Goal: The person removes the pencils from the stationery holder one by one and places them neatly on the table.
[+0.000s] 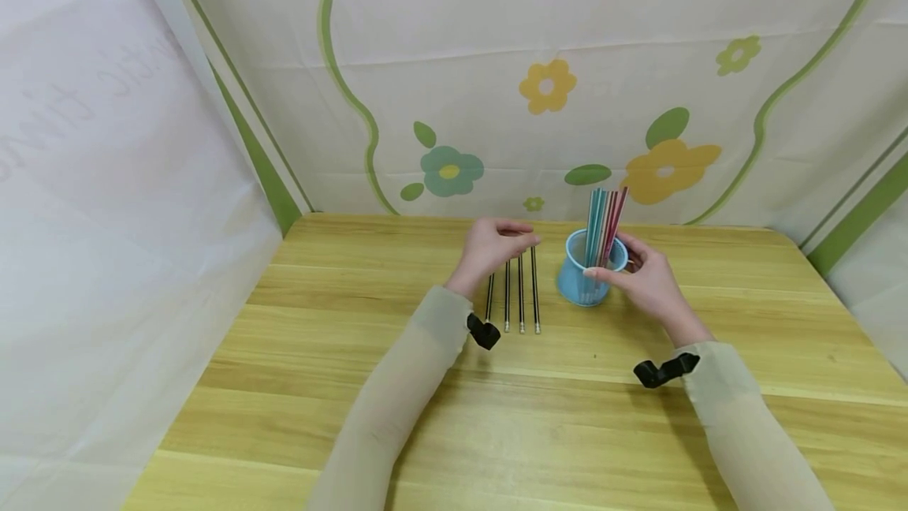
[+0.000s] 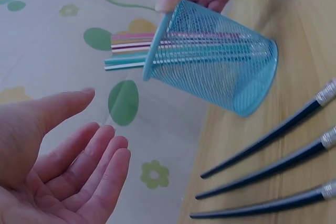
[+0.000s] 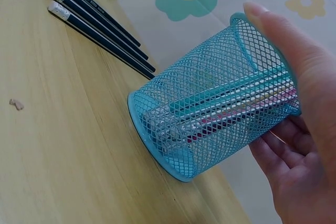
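A light-blue mesh pencil cup [image 1: 578,282] stands upright or nearly so, right of centre on the table. Several pencils [image 2: 126,59] in teal, white and pink lean inside it. My right hand [image 1: 649,278] grips the cup near its rim, thumb at the front and fingers round the far side, as the right wrist view also shows. To the left, several black pencils [image 1: 521,294] with white erasers lie side by side, erasers toward me. Above their far ends hovers my left hand [image 1: 493,251]; in the left wrist view its fingers [image 2: 86,182] are loosely spread with nothing between them.
The wooden table [image 1: 284,385] ends at a white cloth backdrop [image 1: 496,14] printed with flowers and leaves. Cloth also hangs along the left and right sides. A small brown scrap [image 3: 17,104] lies on the tabletop. Black camera mounts [image 1: 667,371] sit on both wrists.
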Demonstrator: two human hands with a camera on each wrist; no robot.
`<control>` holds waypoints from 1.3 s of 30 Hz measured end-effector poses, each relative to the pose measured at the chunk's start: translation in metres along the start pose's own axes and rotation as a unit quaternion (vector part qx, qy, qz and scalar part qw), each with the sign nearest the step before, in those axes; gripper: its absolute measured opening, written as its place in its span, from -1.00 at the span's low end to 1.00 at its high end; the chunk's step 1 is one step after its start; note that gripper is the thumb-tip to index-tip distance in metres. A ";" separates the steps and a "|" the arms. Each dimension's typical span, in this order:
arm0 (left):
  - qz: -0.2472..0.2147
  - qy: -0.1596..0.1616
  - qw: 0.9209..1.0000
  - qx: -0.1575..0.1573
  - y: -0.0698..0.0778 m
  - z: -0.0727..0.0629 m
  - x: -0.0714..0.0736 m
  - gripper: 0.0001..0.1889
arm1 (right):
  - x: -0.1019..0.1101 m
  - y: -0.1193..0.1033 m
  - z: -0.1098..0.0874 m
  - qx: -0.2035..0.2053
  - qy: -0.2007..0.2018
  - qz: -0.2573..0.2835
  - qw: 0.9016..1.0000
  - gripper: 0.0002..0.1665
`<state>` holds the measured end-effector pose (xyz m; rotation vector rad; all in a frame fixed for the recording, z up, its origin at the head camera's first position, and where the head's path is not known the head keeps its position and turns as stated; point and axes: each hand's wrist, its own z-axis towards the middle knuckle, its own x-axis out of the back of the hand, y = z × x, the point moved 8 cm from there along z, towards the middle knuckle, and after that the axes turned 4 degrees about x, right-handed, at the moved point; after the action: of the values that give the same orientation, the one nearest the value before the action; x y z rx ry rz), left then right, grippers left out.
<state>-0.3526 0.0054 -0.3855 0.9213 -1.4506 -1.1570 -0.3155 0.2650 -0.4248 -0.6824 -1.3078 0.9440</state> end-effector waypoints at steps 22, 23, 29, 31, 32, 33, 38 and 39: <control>0.009 -0.018 0.998 -0.052 0.035 0.027 -0.043 -0.59 | 0.002 -0.002 0.000 -0.006 -0.006 0.003 1.000 0.12; 0.008 -0.019 0.999 -0.050 0.036 0.029 -0.045 -0.59 | 0.002 -0.003 0.000 -0.006 -0.008 0.004 1.000 0.11; 0.009 -0.014 0.999 -0.050 0.034 0.037 -0.053 -0.61 | 0.000 -0.004 0.002 -0.004 -0.009 0.005 1.000 0.10; 0.009 -0.008 0.999 -0.051 0.032 0.039 -0.055 -0.63 | -0.001 -0.003 0.002 -0.003 -0.009 0.007 1.000 0.10; 0.009 -0.005 0.999 -0.050 0.031 0.039 -0.057 -0.64 | -0.002 -0.002 0.003 -0.003 -0.009 0.010 1.000 0.10; 0.009 -0.002 0.999 -0.049 0.029 0.040 -0.058 -0.64 | -0.002 -0.002 0.003 -0.002 -0.010 0.011 1.000 0.11; 0.013 -0.008 0.999 -0.042 0.022 0.040 -0.067 -0.64 | -0.002 0.000 0.002 -0.003 -0.010 0.010 1.000 0.12; 0.013 -0.011 0.999 -0.041 0.021 0.039 -0.069 -0.64 | -0.002 0.001 0.001 -0.004 -0.009 0.007 1.000 0.13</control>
<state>-0.3778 0.0832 -0.3828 0.8325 -1.4177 -1.2024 -0.3169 0.2636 -0.4261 -0.6910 -1.3247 0.9603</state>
